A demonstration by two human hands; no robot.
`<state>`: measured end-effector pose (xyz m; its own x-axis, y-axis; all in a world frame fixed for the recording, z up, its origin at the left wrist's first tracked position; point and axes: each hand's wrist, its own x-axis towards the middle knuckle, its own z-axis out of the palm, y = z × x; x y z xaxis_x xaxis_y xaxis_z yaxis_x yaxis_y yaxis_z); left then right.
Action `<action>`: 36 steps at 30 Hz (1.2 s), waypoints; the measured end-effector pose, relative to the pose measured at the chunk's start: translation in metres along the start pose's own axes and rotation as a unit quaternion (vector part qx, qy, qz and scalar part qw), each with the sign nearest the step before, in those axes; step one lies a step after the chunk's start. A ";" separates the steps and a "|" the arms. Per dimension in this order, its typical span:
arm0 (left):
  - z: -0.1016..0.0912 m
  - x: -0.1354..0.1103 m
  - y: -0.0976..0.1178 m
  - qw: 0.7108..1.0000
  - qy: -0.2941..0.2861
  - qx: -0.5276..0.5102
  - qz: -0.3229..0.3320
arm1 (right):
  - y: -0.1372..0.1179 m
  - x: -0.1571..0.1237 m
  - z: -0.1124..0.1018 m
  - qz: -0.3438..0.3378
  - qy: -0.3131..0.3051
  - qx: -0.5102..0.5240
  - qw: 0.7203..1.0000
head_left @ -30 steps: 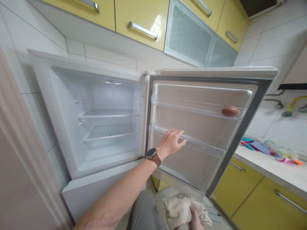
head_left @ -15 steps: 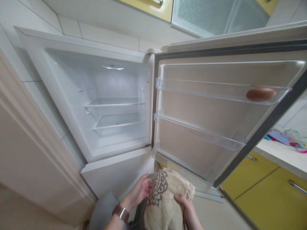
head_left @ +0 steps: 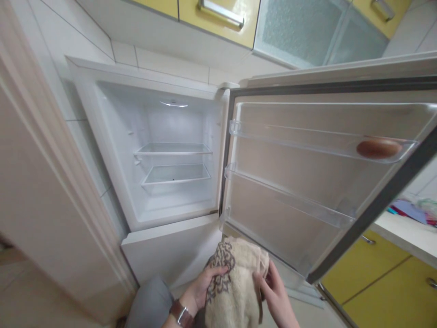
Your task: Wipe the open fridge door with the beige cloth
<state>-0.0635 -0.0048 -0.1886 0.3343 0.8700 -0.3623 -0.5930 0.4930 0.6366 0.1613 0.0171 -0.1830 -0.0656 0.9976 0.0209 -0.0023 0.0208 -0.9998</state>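
A beige towel with a dark scroll pattern hangs folded between my two hands, low in the middle of the view. On its left side my left hand grips it, thumb on top of the pattern and the other fingers hidden beneath. At the right edge, my right hand pinches the cloth between thumb and fingers. Beyond the towel stands an open fridge with two glass shelves and nothing on them. Its door is swung out to the right.
A brown oval object, like an egg, sits in the upper door rack. Yellow cabinets and a counter with colourful items are at right. A wall edge rises at left; upper cabinets hang overhead.
My left hand has come onto the towel's patterned side, thumb now over it. My right hand has shifted to the towel's outer edge. The view has tilted slightly up and left.
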 end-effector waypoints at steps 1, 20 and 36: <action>0.000 -0.002 0.005 1.000 0.005 -0.012 -0.005 | -0.002 0.003 -0.006 -0.036 0.005 -0.033 0.999; 0.010 -0.035 0.030 0.996 -0.029 -0.084 0.022 | -0.042 -0.008 0.020 -0.155 -0.042 -0.160 0.974; 0.024 -0.032 0.026 0.992 0.067 -0.094 0.041 | -0.080 0.015 -0.055 -0.436 0.315 -0.278 0.796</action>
<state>-0.0718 -0.0197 -0.1439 0.1870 0.8929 -0.4095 -0.7447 0.4008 0.5337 0.2151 0.0335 -0.1028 0.2333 0.4201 0.8770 0.6803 0.5739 -0.4559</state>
